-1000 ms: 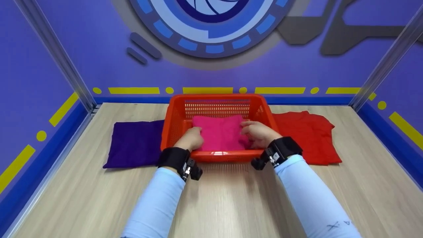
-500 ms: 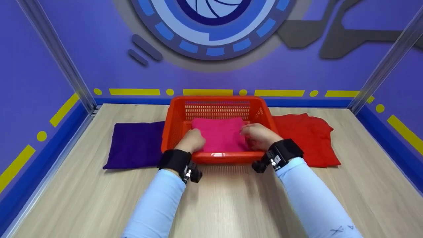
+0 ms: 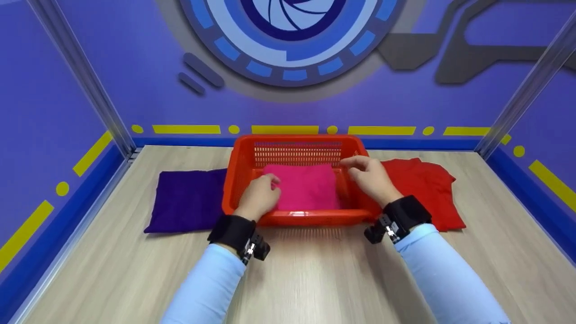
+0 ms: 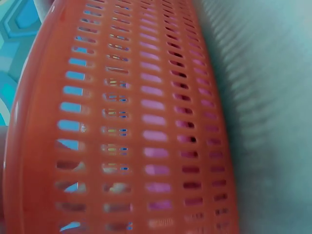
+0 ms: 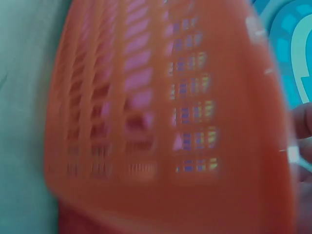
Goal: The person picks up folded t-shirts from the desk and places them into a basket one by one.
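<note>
1. Nearest the camera, on the pale wooden table [image 3: 306, 279], two light-blue sleeves lead up to black wrist bands.
2. Just beyond them, the left hand [image 3: 258, 198] reaches over the near rim of the orange basket [image 3: 297, 217]; its loosely bent fingers rest on the left edge of the folded pink cloth [image 3: 303, 189], which lies flat on the basket's floor. Whether they pinch the fabric cannot be told.
3. The right hand [image 3: 371, 177] is raised over the basket's right wall, clear of the pink cloth, with fingers loosely curled and holding nothing.
4. Both wrist views show only the basket's slotted orange wall, close and blurred, with pink showing through the slots.
5. Left of the basket a purple cloth [image 3: 186, 200] lies flat; right of it a red cloth [image 3: 427, 189] lies slightly rumpled.
6. Farthest back stands a purple wall [image 3: 135, 67] with yellow dashes and a blue circular emblem.
</note>
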The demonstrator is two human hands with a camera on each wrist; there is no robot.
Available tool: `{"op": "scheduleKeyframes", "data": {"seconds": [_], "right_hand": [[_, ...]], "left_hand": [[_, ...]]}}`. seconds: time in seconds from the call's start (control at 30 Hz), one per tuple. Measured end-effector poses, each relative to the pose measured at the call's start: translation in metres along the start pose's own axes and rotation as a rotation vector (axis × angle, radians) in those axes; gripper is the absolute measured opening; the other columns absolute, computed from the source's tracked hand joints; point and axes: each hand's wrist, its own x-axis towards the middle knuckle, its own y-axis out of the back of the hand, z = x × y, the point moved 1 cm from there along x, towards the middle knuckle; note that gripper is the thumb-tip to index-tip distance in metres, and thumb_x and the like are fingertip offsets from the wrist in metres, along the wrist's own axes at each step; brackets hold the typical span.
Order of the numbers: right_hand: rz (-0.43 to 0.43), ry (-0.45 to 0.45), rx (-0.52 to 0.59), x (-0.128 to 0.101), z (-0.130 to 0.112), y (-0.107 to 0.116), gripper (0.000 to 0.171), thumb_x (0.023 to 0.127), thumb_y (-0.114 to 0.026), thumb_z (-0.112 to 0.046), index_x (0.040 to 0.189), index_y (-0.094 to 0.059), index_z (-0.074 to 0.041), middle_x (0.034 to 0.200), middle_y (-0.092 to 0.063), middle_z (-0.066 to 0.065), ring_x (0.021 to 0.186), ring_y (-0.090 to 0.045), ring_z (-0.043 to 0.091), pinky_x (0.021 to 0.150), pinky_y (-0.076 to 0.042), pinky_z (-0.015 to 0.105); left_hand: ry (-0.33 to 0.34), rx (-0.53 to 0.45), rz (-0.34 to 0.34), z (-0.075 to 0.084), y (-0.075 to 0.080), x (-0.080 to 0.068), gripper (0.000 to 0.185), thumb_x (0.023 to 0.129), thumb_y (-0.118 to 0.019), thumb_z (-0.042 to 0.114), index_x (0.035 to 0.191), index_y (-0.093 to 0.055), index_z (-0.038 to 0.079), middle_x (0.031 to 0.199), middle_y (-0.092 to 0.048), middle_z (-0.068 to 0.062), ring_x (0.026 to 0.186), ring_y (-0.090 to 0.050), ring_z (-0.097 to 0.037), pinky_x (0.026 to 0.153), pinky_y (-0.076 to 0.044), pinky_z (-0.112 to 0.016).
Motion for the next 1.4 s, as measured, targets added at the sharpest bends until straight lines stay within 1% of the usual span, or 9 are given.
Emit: {"op": "scheduleKeyframes", "data": {"seconds": [0.1, 0.23, 0.37, 0.53, 0.67, 0.87, 1.0, 1.17, 1.4], "right_hand": [[0.052, 0.081, -0.103, -0.003, 0.008, 0.004, 0.036, 0.100, -0.048, -0.001, 0.131, -0.066, -0.003, 0.143, -0.058, 0.013, 0.121, -0.051, 0.033, 0.084, -0.052, 0.034], [0.121, 0.157, -0.174, -0.005, 0.016, 0.008, 0.039, 0.097, -0.048, 0.007, 0.128, -0.069, -0.001, 0.151, -0.051, 0.012, 0.142, -0.039, 0.033, 0.092, -0.055, 0.039], [0.177, 0.189, -0.200, -0.005, 0.020, 0.008, 0.044, 0.092, -0.047, 0.014, 0.129, -0.067, 0.002, 0.155, -0.044, 0.017, 0.147, -0.033, 0.036, 0.095, -0.054, 0.047], [0.202, 0.152, -0.191, -0.004, 0.025, 0.010, 0.050, 0.089, -0.047, 0.017, 0.135, -0.062, 0.003, 0.158, -0.037, 0.021, 0.146, -0.033, 0.040, 0.098, -0.053, 0.045], [0.201, 0.074, -0.143, -0.005, 0.028, 0.015, 0.055, 0.091, -0.049, 0.016, 0.144, -0.053, 0.003, 0.157, -0.036, 0.023, 0.145, -0.034, 0.040, 0.093, -0.054, 0.040], [0.176, -0.065, 0.012, -0.005, 0.032, 0.015, 0.068, 0.095, -0.050, 0.013, 0.158, -0.031, -0.002, 0.156, -0.038, 0.024, 0.136, -0.045, 0.041, 0.107, -0.044, 0.051], [0.132, -0.145, 0.092, -0.004, 0.034, 0.011, 0.071, 0.098, -0.053, 0.007, 0.161, -0.021, -0.002, 0.159, -0.032, 0.024, 0.140, -0.041, 0.039, 0.112, -0.041, 0.049], [0.090, -0.204, 0.169, -0.005, 0.035, 0.010, 0.071, 0.100, -0.051, 0.003, 0.162, -0.016, -0.003, 0.159, -0.033, 0.024, 0.138, -0.043, 0.038, 0.111, -0.041, 0.049], [0.072, -0.208, 0.192, -0.006, 0.036, 0.015, 0.070, 0.102, -0.048, 0.003, 0.163, -0.015, -0.006, 0.160, -0.033, 0.020, 0.137, -0.044, 0.035, 0.111, -0.042, 0.047]], "left_hand": [[-0.060, 0.002, 0.098, -0.003, 0.000, -0.004, 0.028, 0.098, -0.057, 0.010, 0.125, -0.067, 0.007, 0.118, -0.068, -0.011, 0.100, -0.064, -0.025, 0.090, -0.052, -0.039], [-0.210, -0.053, 0.250, -0.008, 0.002, -0.011, 0.028, 0.097, -0.057, 0.006, 0.123, -0.066, 0.006, 0.124, -0.060, -0.014, 0.091, -0.062, -0.026, 0.083, -0.053, -0.039], [-0.349, -0.192, 0.383, -0.016, 0.013, -0.021, 0.026, 0.093, -0.057, -0.003, 0.117, -0.066, 0.000, 0.127, -0.055, -0.018, 0.101, -0.063, -0.028, 0.085, -0.054, -0.039], [-0.282, -0.366, 0.554, -0.034, 0.046, -0.029, 0.027, 0.089, -0.057, -0.008, 0.113, -0.066, -0.002, 0.126, -0.053, -0.020, 0.111, -0.060, -0.030, 0.078, -0.054, -0.031], [-0.173, -0.343, 0.615, -0.060, 0.067, -0.028, 0.033, 0.089, -0.055, -0.006, 0.121, -0.061, -0.002, 0.127, -0.049, -0.024, 0.116, -0.053, -0.034, 0.084, -0.051, -0.035], [-0.039, -0.159, 0.405, -0.121, 0.070, -0.021, 0.054, 0.094, -0.061, 0.009, 0.145, -0.043, 0.004, 0.146, -0.043, -0.027, 0.135, -0.041, -0.044, 0.111, -0.029, -0.063], [0.083, 0.002, 0.227, -0.150, 0.064, -0.023, 0.070, 0.096, -0.064, 0.028, 0.157, -0.032, 0.016, 0.159, -0.034, -0.023, 0.147, -0.026, -0.048, 0.109, -0.002, -0.080], [0.171, 0.098, 0.084, -0.161, 0.058, -0.026, 0.080, 0.098, -0.056, 0.056, 0.163, -0.022, 0.023, 0.167, -0.016, -0.020, 0.151, -0.001, -0.051, 0.098, 0.017, -0.083], [0.244, 0.249, -0.090, -0.157, 0.056, -0.022, 0.085, 0.098, -0.049, 0.065, 0.164, -0.016, 0.022, 0.168, 0.001, -0.021, 0.146, 0.013, -0.056, 0.092, 0.013, -0.087]]}}
